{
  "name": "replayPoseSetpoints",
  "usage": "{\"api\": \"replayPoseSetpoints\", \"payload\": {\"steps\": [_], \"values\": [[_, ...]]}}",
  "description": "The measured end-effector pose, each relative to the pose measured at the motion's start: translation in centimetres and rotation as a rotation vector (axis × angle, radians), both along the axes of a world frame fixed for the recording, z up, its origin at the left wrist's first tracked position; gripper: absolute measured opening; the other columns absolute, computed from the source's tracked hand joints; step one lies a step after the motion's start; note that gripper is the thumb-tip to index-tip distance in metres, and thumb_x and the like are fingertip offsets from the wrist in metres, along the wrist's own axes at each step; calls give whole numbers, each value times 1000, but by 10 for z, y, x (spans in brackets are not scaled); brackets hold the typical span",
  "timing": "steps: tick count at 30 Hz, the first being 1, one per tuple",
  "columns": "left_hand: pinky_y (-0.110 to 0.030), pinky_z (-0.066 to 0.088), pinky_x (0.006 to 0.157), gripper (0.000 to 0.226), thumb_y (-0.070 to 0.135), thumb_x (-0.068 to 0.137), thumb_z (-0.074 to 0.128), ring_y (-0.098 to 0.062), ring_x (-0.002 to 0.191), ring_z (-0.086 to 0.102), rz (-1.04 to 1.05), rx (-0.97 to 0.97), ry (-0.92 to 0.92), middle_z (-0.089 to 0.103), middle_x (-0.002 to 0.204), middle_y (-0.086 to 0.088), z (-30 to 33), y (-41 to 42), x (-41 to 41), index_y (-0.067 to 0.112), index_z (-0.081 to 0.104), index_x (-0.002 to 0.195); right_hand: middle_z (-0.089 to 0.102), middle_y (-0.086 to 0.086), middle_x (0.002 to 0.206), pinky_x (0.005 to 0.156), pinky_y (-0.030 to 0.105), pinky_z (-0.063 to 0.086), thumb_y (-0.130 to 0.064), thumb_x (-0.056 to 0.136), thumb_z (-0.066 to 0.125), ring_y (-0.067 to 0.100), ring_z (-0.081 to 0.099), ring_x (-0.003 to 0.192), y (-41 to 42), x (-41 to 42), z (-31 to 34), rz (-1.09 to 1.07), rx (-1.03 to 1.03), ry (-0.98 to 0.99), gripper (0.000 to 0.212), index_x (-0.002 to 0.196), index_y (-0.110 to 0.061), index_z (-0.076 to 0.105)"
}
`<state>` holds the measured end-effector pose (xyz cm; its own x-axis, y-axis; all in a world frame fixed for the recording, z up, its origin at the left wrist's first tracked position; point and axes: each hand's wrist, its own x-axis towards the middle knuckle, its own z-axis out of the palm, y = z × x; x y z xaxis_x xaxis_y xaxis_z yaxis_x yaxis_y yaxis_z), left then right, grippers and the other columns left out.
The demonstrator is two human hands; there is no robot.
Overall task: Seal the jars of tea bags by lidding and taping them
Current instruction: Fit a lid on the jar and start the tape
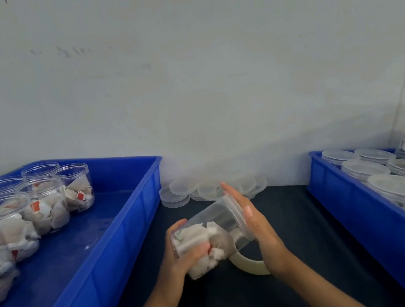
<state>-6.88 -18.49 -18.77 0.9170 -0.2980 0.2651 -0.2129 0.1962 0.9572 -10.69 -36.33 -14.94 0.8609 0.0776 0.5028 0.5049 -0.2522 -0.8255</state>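
At lower centre the left hand (185,255) grips the tilted jar (209,234) of tea bags while the right hand (254,227), fingers straight, presses its lid (236,215). A tape roll (248,265) lies beneath; blue trays (129,234) flank both sides.

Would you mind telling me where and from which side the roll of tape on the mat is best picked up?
Probably at the near right arc of the tape roll, coming from above: it lies flat on the dark mat, ring open upward. Its far side sits under the tilted jar, and the right hand, flat on the lid, is nearest.
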Motion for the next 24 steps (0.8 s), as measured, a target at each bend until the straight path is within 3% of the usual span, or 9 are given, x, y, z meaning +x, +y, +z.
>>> {"api": "replayPoseSetpoints", "payload": {"steps": [4, 7, 10, 12, 15, 17, 19, 21, 24], "values": [[-27, 52, 82, 86, 52, 47, 78, -15, 99, 67, -27, -44, 54, 68, 113, -7, 2, 2, -4, 18, 56, 122, 39, -20, 148, 110, 12, 26, -36, 101, 32, 0, 30, 140, 1, 3, -5, -44, -35, -98, 48, 147, -23, 36], [-22, 55, 71, 84, 38, 49, 84, -11, 94, 68, 16, 2, -37, 67, 104, 5, 4, -1, -8, 23, 48, 123, 56, -9, 133, 103, 25, 43, -45, 101, 33, 7, 50, 127, 3, 6, 1, -93, 43, 113, 39, 131, -30, 53], [-23, 56, 70, 84, 36, 48, 85, -11, 95, 68, 19, -10, -41, 67, 103, 8, 5, -2, -9, 25, 48, 123, 51, -11, 137, 77, 1, 43, -55, 94, 26, 1, 49, 125, -1, 9, 6, -52, 86, 247, 52, 136, -32, 49], [-23, 55, 74, 83, 44, 48, 80, -12, 95, 68, 21, -75, 14, 68, 110, 0, 5, -1, -8, 21, 53, 123, 35, -28, 145, 86, -2, 36, -58, 98, 24, -7, 31, 136, 0, 5, 9, -38, 61, 147, 52, 145, -38, 34], [-34, 50, 88, 78, 55, 54, 75, -20, 104, 67, -65, -95, 99, 70, 114, -7, 5, -1, -8, 19, 60, 122, 39, -15, 149, 110, 17, 31, -44, 98, 30, 4, 31, 140, 1, -1, 8, -20, -54, -113, 53, 147, -22, 34], [-35, 50, 89, 77, 55, 56, 74, -20, 105, 67, -76, -78, 116, 71, 113, -7, 6, -2, -9, 18, 61, 122, 48, -8, 141, 110, 32, 36, -40, 97, 34, 16, 42, 135, 2, 2, 8, -67, -114, -166, 51, 142, -18, 42], [-27, 54, 81, 82, 52, 52, 77, -13, 99, 68, -30, -51, 81, 70, 110, -3, 7, -5, -11, 16, 55, 122, 59, -10, 126, 103, 39, 44, -48, 95, 38, 16, 52, 124, 4, 3, 11, -120, -54, -62, 47, 132, -23, 53], [-17, 53, 68, 82, 48, 48, 79, -5, 86, 69, 14, -41, 54, 70, 101, 3, 7, -5, -11, 17, 52, 119, 63, -12, 116, 98, 31, 47, -63, 86, 35, 13, 55, 121, -1, 6, 12, -98, 23, 119, 55, 124, -30, 58], [-25, 52, 78, 82, 55, 51, 76, -11, 96, 68, -7, -47, 87, 70, 108, -1, 7, -3, -9, 18, 57, 121, 40, -22, 145, 102, 11, 33, -69, 87, 28, -4, 31, 137, -3, 3, 13, -27, -25, 100, 64, 143, -39, 38]]}}
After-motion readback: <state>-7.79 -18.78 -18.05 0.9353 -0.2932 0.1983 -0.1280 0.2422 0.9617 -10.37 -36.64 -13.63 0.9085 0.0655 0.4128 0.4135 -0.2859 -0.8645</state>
